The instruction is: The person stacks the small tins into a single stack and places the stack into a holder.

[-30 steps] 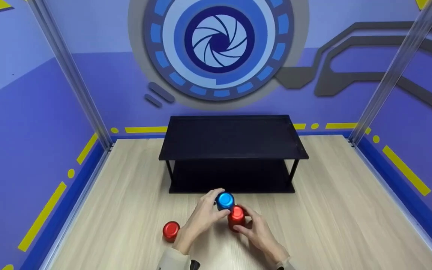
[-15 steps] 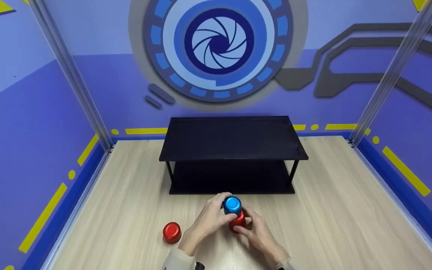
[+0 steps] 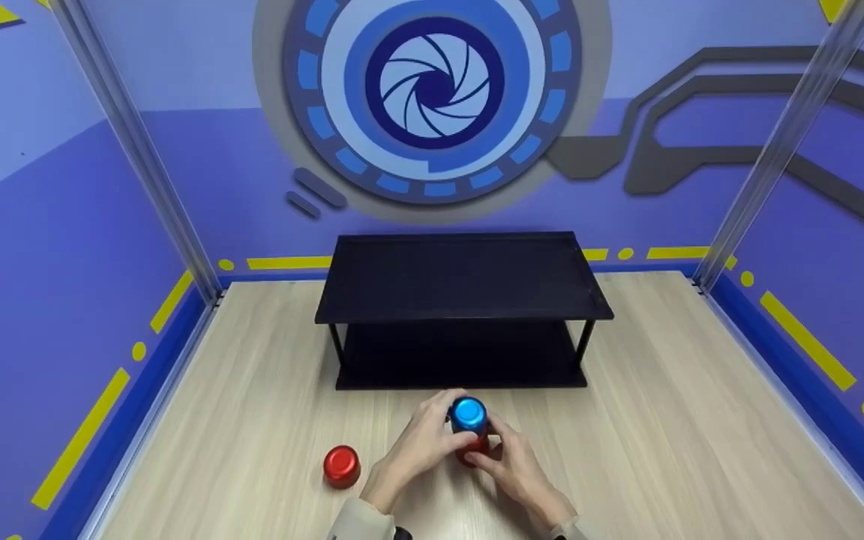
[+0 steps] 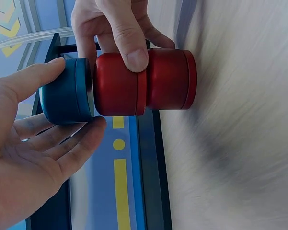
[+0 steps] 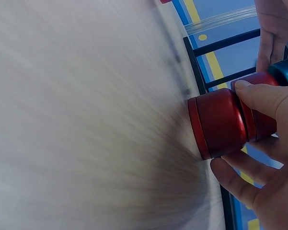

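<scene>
A blue metal cup (image 3: pixel 469 412), apparently upside down, is held by my left hand (image 3: pixel 421 442) between thumb and fingers. It sits over two stacked red cups; the left wrist view shows the upper red cup (image 4: pixel 116 86) and the lower red cup (image 4: pixel 170 79). Only a thin line separates blue from red there, and I cannot tell if they touch. My right hand (image 3: pixel 518 469) grips the upper red cup, its thumb (image 5: pixel 244 88) near the seam between the reds. The lower red cup stands on the table. Left of my left hand stands another red cup (image 3: pixel 342 466), by itself.
A black two-tier shelf (image 3: pixel 462 277) stands just behind the stack, its lower front edge close to my left fingertips. The wooden tabletop (image 3: pixel 687 420) is bounded by blue-purple panels and metal posts (image 3: pixel 147 150) on the sides and back.
My left hand has carried the blue cup rightward and a little nearer to me, from beside the red stack to over it. My right hand has stayed at the stack.
</scene>
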`<control>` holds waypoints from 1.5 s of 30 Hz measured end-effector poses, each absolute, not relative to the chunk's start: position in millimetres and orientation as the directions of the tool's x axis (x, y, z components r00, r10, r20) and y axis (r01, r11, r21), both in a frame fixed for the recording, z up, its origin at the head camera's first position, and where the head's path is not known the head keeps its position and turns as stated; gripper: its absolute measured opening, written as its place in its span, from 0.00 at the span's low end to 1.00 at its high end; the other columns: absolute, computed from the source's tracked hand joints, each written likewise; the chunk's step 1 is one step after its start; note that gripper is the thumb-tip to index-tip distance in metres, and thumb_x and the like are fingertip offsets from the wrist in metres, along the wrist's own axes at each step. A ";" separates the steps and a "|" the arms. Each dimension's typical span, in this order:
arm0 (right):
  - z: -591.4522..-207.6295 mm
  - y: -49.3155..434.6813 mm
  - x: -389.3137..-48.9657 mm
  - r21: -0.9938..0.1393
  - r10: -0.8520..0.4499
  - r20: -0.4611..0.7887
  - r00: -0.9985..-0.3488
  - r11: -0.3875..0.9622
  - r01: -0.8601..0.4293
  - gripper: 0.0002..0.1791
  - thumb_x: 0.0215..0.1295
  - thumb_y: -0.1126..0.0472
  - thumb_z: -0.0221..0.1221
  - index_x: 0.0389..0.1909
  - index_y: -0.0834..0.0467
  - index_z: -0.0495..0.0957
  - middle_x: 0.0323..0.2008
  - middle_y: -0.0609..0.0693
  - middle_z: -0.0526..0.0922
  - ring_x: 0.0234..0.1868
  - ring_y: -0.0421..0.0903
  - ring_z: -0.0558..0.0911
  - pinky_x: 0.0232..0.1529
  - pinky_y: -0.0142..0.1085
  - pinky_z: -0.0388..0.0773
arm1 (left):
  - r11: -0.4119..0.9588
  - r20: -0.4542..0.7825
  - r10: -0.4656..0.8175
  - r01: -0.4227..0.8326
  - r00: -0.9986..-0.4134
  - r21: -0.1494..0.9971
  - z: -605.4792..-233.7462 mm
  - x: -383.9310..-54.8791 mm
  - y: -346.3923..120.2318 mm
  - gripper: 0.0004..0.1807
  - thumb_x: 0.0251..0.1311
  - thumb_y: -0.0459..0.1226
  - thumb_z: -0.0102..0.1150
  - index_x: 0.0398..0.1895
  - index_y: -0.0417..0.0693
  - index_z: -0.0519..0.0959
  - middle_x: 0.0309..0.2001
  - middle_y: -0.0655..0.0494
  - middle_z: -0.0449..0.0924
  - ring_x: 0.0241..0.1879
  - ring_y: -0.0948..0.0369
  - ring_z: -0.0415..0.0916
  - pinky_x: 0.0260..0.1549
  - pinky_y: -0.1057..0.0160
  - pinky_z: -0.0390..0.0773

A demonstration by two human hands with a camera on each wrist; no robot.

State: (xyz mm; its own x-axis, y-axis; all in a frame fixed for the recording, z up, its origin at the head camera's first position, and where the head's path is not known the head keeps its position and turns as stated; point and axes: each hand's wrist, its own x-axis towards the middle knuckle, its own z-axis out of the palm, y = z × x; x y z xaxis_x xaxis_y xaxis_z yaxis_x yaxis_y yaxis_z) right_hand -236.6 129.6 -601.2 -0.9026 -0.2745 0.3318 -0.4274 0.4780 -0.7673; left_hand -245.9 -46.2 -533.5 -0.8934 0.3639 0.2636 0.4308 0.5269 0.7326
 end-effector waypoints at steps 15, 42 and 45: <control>-602.9 129.0 -235.5 -0.784 -0.251 0.316 -0.915 0.474 -0.401 0.31 0.50 0.51 0.64 0.57 0.50 0.67 0.42 0.44 0.78 0.40 0.41 0.77 0.35 0.34 0.77 | 0.537 0.249 0.367 0.423 -0.896 0.730 -535.9 -245.2 -43.2 0.29 0.46 0.39 0.66 0.54 0.51 0.69 0.49 0.58 0.74 0.47 0.63 0.72 0.45 0.63 0.74; -603.1 129.0 -235.6 -0.779 -0.260 0.334 -0.906 0.465 -0.420 0.34 0.51 0.47 0.62 0.58 0.55 0.66 0.48 0.51 0.79 0.38 0.44 0.79 0.36 0.32 0.77 | 0.543 0.170 0.387 0.372 -0.906 0.753 -536.7 -242.3 -49.6 0.38 0.48 0.44 0.65 0.64 0.62 0.59 0.60 0.59 0.66 0.58 0.58 0.65 0.57 0.55 0.66; -603.4 128.9 -235.5 -0.772 -0.253 0.331 -0.909 0.481 -0.416 0.33 0.50 0.48 0.63 0.58 0.55 0.67 0.47 0.51 0.79 0.39 0.44 0.79 0.36 0.32 0.77 | 0.541 0.170 0.382 0.369 -0.908 0.756 -536.6 -241.1 -55.8 0.39 0.48 0.45 0.64 0.64 0.65 0.58 0.61 0.59 0.65 0.57 0.58 0.66 0.53 0.55 0.69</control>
State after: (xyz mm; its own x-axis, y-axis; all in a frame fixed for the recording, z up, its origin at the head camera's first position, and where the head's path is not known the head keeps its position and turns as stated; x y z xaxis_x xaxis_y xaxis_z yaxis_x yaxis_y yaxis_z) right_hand -235.5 128.9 -603.4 -0.9089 -0.2531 0.3314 -0.4155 0.4814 -0.7717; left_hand -241.1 -55.8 -536.6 -0.9085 0.3819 0.1698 0.3686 0.5405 0.7563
